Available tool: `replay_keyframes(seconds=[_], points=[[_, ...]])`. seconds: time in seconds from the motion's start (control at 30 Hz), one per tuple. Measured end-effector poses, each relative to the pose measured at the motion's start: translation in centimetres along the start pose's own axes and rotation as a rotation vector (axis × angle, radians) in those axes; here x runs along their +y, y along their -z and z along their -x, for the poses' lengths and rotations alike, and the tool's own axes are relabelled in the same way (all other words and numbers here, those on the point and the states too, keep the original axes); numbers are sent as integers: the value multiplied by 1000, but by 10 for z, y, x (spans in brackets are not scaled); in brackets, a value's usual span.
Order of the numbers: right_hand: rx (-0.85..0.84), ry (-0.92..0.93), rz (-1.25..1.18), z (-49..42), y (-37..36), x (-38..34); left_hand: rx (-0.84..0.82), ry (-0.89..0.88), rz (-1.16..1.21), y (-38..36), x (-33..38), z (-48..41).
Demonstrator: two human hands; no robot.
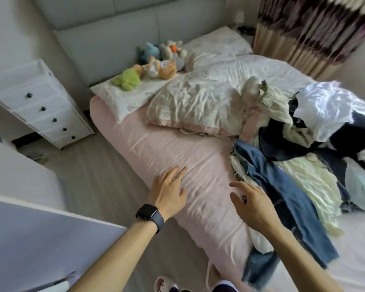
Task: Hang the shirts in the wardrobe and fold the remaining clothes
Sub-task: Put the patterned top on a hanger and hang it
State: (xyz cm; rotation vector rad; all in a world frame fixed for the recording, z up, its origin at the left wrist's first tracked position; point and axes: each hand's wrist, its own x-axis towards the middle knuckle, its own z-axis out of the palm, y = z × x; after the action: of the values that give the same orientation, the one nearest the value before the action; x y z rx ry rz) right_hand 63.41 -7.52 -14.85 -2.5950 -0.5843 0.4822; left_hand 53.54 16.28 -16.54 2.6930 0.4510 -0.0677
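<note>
A heap of mixed clothes (316, 144) lies on the right side of the bed, white, cream and dark navy pieces tangled together. A pair of blue jeans (291, 199) trails out of the heap toward the bed's near edge. My left hand (169, 190), with a ring and a dark wristwatch, hovers flat and empty over the pink sheet (156, 148). My right hand (251, 201) is spread with straight fingers just left of the jeans, holding nothing.
A crumpled duvet (198, 102) and pillows (122, 95) fill the bed's far half, with several stuffed toys (154, 64) by the grey headboard. A white drawer chest (38, 104) stands left of the bed. A white furniture edge (30, 228) is at lower left. Patterned curtains (312, 28) hang at upper right.
</note>
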Motion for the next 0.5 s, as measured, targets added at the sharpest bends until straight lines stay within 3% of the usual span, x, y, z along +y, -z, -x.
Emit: replay_keyframes(seconds=[0.2,0.5], points=[[-90,-139,35,-27,3,75,-110,-18,-40,-40,41,-46],[-320,-301,146,-107,-29,194,-380,145,-91,-159,62,-120]])
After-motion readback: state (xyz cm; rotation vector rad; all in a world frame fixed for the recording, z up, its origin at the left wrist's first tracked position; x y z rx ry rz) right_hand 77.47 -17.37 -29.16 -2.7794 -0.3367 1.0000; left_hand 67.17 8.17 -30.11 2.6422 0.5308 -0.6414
